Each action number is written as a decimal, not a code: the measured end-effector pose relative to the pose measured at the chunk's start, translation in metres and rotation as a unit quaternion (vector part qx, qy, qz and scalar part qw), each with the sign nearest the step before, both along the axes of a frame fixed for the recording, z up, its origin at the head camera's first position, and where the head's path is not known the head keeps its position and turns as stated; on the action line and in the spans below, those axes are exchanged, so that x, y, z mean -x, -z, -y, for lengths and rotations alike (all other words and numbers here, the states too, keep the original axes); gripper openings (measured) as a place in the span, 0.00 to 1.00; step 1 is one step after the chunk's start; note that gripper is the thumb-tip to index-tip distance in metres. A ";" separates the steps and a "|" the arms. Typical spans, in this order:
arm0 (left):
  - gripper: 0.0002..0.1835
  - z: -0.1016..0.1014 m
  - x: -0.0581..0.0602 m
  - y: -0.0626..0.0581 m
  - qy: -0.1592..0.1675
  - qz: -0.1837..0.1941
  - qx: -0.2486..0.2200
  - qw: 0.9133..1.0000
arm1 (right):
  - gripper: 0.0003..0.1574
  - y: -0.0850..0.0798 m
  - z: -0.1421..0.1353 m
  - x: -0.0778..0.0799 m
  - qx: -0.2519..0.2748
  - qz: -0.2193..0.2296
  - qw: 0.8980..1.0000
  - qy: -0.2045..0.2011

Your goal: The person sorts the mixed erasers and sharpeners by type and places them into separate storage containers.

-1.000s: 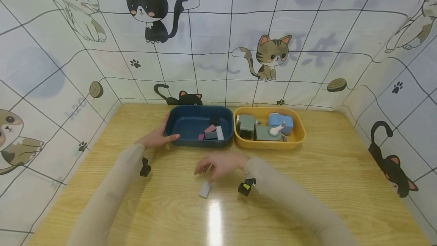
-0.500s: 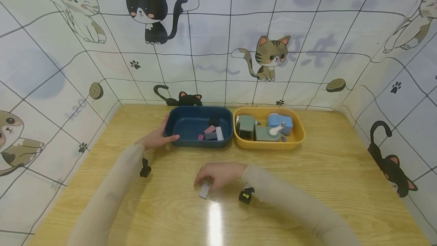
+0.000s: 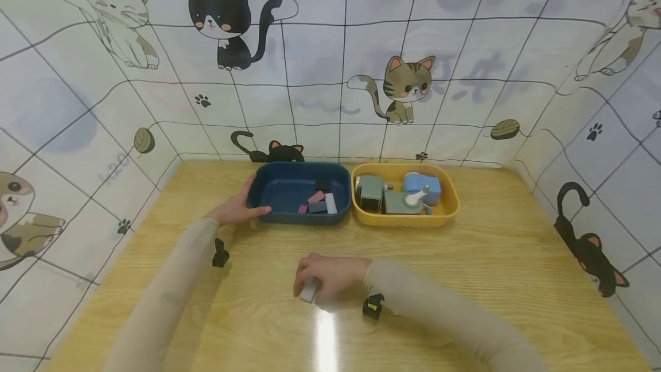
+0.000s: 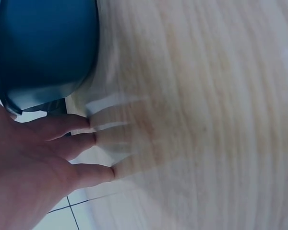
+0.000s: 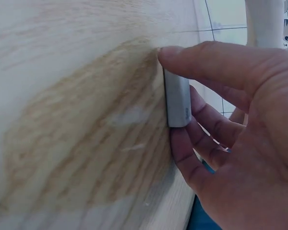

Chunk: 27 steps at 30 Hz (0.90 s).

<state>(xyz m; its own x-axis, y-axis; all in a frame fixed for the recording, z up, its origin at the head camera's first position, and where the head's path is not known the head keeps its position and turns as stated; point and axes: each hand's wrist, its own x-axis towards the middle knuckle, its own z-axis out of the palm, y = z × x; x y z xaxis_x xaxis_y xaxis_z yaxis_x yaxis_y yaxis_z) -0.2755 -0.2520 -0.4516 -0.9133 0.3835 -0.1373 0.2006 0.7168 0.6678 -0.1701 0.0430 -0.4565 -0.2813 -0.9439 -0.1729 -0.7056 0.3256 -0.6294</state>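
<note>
My right hand [image 3: 330, 278] is low over the table and pinches a small light-grey rectangular stick [image 5: 178, 100], thumb on one end and fingers along the other. In the right wrist view, small print shows near one corner of the stick. At the left end of a dark blue bin [image 3: 279, 193], my left hand [image 3: 237, 208] lies against the wall, its thumb along the front side. The left wrist view shows several straight fingers [image 4: 93, 175] with their tips on the wooden table beside the bin.
Inside the blue bin are several small blocks: a white one [image 3: 331, 204], a pink one [image 3: 317, 196], a dark grey one [image 3: 317, 206]. A yellow bin [image 3: 408, 221] stands to its right, holding green-grey crank devices [image 3: 400, 202] and a blue one [image 3: 426, 186]. Cat-print sheeting [image 3: 320, 62] surrounds the table.
My right hand has come down onto the grey stick lying on the table and taken hold of it between thumb and fingers. The left hand stays at the blue bin.
</note>
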 end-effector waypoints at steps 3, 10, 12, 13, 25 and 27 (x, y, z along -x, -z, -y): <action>0.61 -0.001 0.001 -0.001 -0.006 -0.004 0.013 1.000 | 0.27 0.003 0.000 0.000 0.006 -0.003 1.000 0.002; 0.64 -0.003 0.006 -0.003 -0.021 0.007 0.023 0.999 | 0.25 0.003 0.001 -0.001 0.007 -0.017 1.000 0.004; 0.65 -0.003 0.007 -0.004 -0.022 0.009 0.035 0.999 | 0.25 0.002 0.002 -0.002 0.007 -0.021 1.000 0.002; 0.65 -0.003 0.007 -0.005 -0.023 0.012 0.039 0.999 | 0.25 0.002 0.002 -0.002 0.006 -0.022 1.000 0.001; 0.65 -0.008 0.008 -0.009 0.004 0.011 0.074 0.997 | 0.23 0.005 0.002 -0.003 0.011 -0.034 0.999 0.006; 0.65 -0.008 0.009 -0.008 0.007 0.011 0.073 0.997 | 0.23 0.005 0.001 -0.003 0.012 -0.040 0.999 0.005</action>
<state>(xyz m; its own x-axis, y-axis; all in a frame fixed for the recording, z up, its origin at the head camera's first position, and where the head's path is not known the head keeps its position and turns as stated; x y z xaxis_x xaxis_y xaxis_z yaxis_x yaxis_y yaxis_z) -0.2847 -0.2442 -0.4438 -0.9047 0.3697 -0.2120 0.1975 0.8045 0.5601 -0.1668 0.0419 -0.4616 -0.3035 -0.9442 -0.1279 -0.7499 0.3195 -0.5793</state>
